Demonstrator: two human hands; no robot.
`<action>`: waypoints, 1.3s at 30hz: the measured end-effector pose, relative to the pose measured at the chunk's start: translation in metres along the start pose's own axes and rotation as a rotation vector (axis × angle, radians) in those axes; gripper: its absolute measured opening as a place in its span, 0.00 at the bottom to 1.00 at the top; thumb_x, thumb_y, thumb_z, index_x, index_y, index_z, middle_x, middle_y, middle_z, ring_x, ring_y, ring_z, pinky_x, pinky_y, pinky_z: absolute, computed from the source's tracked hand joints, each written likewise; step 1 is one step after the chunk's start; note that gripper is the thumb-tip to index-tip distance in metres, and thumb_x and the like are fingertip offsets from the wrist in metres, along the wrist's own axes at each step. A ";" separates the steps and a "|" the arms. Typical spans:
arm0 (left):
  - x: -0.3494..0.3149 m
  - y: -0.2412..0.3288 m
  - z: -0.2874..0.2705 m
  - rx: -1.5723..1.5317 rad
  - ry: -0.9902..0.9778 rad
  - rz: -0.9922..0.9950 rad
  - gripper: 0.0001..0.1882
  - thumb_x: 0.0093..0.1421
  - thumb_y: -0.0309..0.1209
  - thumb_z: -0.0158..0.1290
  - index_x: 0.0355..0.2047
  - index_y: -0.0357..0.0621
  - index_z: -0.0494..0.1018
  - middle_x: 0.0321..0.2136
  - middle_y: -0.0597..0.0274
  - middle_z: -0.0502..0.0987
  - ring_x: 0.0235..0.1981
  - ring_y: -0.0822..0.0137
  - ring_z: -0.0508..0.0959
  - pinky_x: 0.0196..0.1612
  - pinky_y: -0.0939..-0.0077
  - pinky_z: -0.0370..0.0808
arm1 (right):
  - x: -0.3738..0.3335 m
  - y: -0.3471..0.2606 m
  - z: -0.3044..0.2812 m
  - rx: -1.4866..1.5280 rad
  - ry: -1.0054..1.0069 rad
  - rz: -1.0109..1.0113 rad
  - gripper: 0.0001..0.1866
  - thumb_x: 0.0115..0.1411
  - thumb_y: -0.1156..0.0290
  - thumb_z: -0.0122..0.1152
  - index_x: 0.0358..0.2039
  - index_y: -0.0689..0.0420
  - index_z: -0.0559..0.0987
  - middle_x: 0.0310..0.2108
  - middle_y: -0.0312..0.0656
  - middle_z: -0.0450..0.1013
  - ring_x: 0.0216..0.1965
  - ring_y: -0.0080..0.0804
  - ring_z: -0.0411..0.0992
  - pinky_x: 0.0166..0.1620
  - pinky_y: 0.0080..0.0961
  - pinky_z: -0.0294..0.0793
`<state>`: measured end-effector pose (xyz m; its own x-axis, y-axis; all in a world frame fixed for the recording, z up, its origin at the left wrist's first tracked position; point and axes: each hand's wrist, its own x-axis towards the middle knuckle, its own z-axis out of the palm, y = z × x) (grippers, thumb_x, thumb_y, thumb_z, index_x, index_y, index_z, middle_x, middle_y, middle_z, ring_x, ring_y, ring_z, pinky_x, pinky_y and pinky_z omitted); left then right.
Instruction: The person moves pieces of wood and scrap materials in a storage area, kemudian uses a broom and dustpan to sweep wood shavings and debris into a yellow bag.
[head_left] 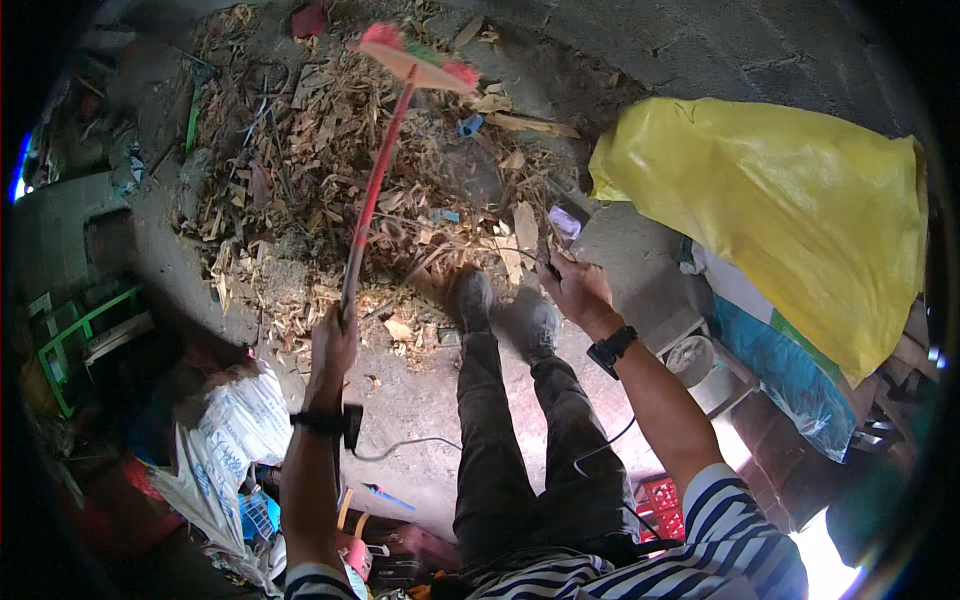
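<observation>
My left hand (333, 345) is closed round the dark lower end of a broom's long handle. The broom (376, 180) has a red shaft rising away from me and a pale wide head with red and green bristles at the far end, over the litter. My right hand (580, 292), in front of my right shoe, is closed on a dark object with a thin dark curved rod (510, 250) running left from it; its kind I cannot make out. Beyond both hands lies a wide heap of dry wood chips and shavings (330, 150).
A large yellow sack (770, 220) lies at the right, above a blue plastic bag (775, 370). White sacks (235, 430) lie at the near left, a green frame (75, 350) beyond them. A red crate (662, 505) stands near my right leg. Cables hang by my wrists.
</observation>
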<state>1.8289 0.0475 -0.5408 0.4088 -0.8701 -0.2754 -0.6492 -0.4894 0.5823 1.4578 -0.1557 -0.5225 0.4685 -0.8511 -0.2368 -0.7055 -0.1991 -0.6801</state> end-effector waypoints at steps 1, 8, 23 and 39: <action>0.024 0.005 0.012 -0.011 0.036 0.021 0.18 0.62 0.41 0.45 0.27 0.36 0.67 0.13 0.50 0.68 0.10 0.57 0.68 0.12 0.66 0.60 | 0.000 0.003 -0.005 -0.062 -0.059 0.051 0.13 0.58 0.59 0.51 0.30 0.56 0.72 0.20 0.52 0.70 0.24 0.51 0.71 0.25 0.40 0.69; 0.202 0.013 0.010 0.443 -0.097 0.030 0.25 0.63 0.50 0.39 0.26 0.40 0.72 0.10 0.61 0.69 0.08 0.66 0.65 0.09 0.69 0.59 | 0.004 -0.012 -0.008 0.052 0.045 0.079 0.14 0.56 0.60 0.55 0.22 0.57 0.69 0.17 0.51 0.68 0.21 0.50 0.70 0.23 0.40 0.67; -0.016 -0.018 -0.207 -0.083 -0.407 -0.738 0.23 0.63 0.48 0.42 0.23 0.40 0.69 0.07 0.69 0.61 0.04 0.75 0.60 0.06 0.74 0.54 | -0.002 0.001 -0.003 0.067 0.007 0.071 0.10 0.57 0.62 0.53 0.30 0.56 0.72 0.22 0.49 0.71 0.24 0.47 0.72 0.25 0.36 0.70; -0.055 -0.039 -0.092 0.417 -0.375 -0.566 0.15 0.50 0.29 0.47 0.36 0.32 0.61 0.19 0.37 0.73 0.22 0.40 0.74 0.23 0.50 0.68 | 0.006 -0.006 -0.001 -0.134 -0.047 0.022 0.15 0.57 0.57 0.53 0.23 0.56 0.70 0.16 0.50 0.69 0.21 0.51 0.69 0.23 0.39 0.67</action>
<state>1.8911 0.1202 -0.4780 0.5535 -0.4080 -0.7260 -0.6239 -0.7806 -0.0371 1.4643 -0.1603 -0.5192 0.4744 -0.8329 -0.2851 -0.7792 -0.2466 -0.5762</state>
